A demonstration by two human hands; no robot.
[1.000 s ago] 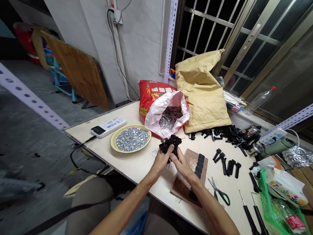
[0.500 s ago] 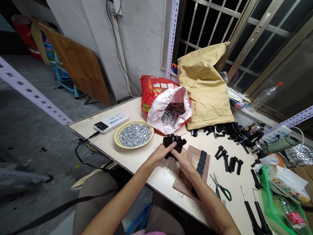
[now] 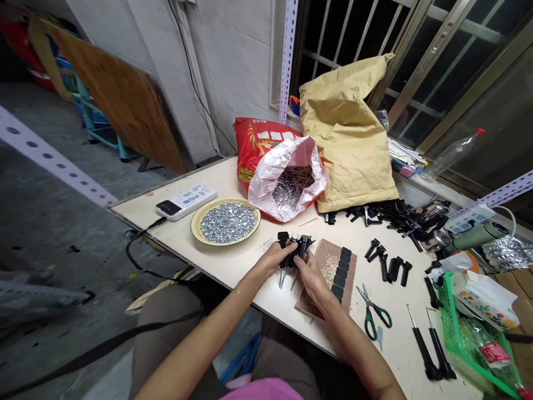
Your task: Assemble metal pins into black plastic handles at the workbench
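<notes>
Both my hands hold a small bunch of black plastic pieces (image 3: 293, 253) with thin metal spikes pointing down toward the tabletop. My left hand (image 3: 272, 259) grips it from the left, and my right hand (image 3: 310, 276) grips it from the right. Just right of my right hand lies a brown board (image 3: 328, 275) with a row of black pieces along one edge. Behind my hands, a white plastic bag of long nails (image 3: 287, 186) stands open. A yellow plate of small silver metal parts (image 3: 227, 222) sits left of them.
A heap of black pieces (image 3: 385, 215) lies beneath a kraft paper sack (image 3: 347, 147), with a few more (image 3: 387, 261) nearby. Green-handled scissors (image 3: 373, 316), black-handled metal tools (image 3: 425, 350) and a green plastic basket (image 3: 452, 339) lie to the right. The table edge runs in front of me.
My hands have lowered the black bunch toward the table, and its metal spikes now show clearly below it. The view has shifted slightly, and the objects on the table have not moved.
</notes>
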